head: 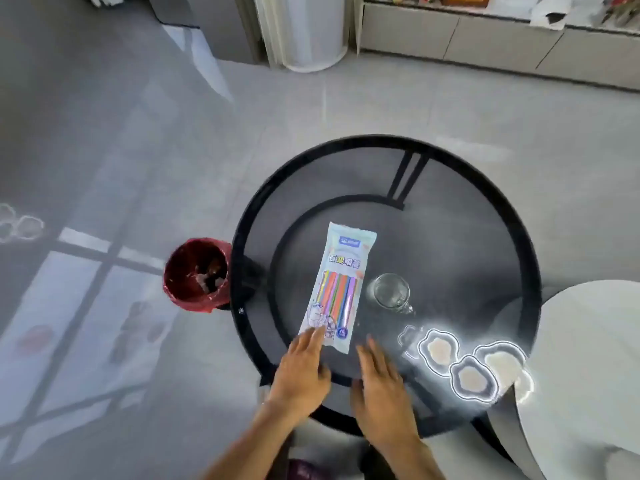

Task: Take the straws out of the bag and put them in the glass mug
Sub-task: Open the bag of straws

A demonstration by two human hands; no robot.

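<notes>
A long white printed bag (341,271) lies flat on the round glass table (467,237), with several coloured straws (337,296) showing through its clear window. Right beside it stands an empty glass mug (390,291), handle toward me. My left hand (303,367) lies flat with its fingertips touching the bag's near end. My right hand (379,375) hovers flat over the glass just to the right of that end, fingers apart, holding nothing.
A bin lined with a red bag (197,273) stands on the floor against the table's left rim. A white round table (588,358) overlaps the right side. Bright lamp reflections (467,365) lie on the glass near my right hand. Cabinets run along the far wall.
</notes>
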